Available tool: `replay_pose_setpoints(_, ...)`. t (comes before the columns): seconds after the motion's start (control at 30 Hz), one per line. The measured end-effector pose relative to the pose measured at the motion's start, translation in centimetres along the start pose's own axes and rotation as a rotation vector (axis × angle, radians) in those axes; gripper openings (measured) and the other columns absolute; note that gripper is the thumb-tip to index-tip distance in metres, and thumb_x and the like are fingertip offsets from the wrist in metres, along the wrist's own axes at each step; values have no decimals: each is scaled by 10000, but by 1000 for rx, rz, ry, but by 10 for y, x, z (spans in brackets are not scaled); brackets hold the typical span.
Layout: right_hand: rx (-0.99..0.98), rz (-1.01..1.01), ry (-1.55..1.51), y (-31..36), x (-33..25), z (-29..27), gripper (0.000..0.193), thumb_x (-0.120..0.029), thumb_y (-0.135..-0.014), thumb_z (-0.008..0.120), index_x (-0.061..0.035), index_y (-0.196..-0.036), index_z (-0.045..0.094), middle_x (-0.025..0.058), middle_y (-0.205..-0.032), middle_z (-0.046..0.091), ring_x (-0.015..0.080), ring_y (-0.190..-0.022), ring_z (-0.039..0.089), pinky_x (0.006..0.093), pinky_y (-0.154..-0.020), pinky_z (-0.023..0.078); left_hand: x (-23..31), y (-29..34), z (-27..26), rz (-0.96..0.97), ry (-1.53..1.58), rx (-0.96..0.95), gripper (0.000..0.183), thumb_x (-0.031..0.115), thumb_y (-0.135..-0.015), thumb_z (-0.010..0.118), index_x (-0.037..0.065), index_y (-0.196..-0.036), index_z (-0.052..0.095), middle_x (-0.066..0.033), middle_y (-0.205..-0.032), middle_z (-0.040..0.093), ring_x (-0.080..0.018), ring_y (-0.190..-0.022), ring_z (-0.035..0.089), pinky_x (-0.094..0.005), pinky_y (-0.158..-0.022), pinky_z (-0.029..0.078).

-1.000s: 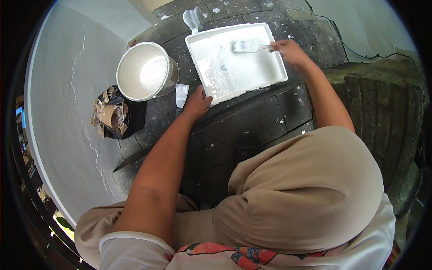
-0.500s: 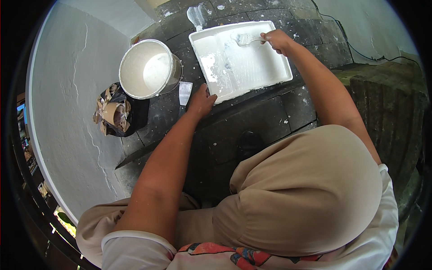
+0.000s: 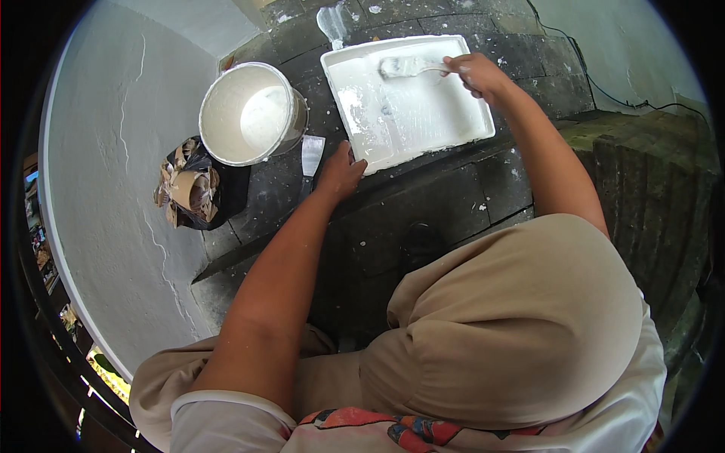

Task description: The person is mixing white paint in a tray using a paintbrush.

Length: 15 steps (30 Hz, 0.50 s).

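Note:
A white paint tray (image 3: 477, 113), its inside coated with wet white paint, lies on the dark stone floor ahead of me. In my right hand (image 3: 476, 75) is the handle of a paintbrush (image 3: 404, 67), whose white-covered bristles lie over the tray's far part. My left hand (image 3: 343, 172) is closed at the tray's near left corner, its fingers on the rim. Just beside that hand a putty knife (image 3: 312, 157) with a pale blade rests on the floor, its dark handle partly behind my forearm.
Left of the tray stands a paint bucket (image 3: 287, 140) with white paint inside. Next to it sits a black plastic bag (image 3: 226, 200) with a brown tape roll (image 3: 189, 190). A paint-smeared flat piece (image 3: 332, 26) lies beyond the tray. A cracked grey wall (image 3: 98, 151) borders the left; mossy steps (image 3: 642, 181) the right.
My right hand has turned slightly and the brush has moved left across the tray. My left hand stays at the tray's corner.

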State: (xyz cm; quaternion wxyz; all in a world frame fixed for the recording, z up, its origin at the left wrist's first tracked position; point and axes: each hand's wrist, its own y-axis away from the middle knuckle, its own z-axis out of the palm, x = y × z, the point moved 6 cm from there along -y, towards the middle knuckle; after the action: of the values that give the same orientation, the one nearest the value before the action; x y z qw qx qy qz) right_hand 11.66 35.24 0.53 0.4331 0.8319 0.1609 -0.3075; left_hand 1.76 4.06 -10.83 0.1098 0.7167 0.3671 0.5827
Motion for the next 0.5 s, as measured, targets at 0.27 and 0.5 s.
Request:
replay_pose_setpoints(0.27,47,46,98,-17,28,-29,349,-358,-918,589,-35,-872,714,-7,-493,370,108,-396,285,310,-385,231,14,0,3,16,-36,3,383,258,-790,633,3,-1020,464,-196,-868,590,-370,-820,594,-423,-738,461)
replay_pose_setpoints(0.5,56,-94,344,-32,-20,29,378,-374,-901,598,-18,-831,706,64,-558,494,161,-422,389,334,-404,325,6,0,1,-10,-25,5,377,244,-790,633,2,-1027,468,-201,-881,592,-373,-834,596,-425,-746,461)
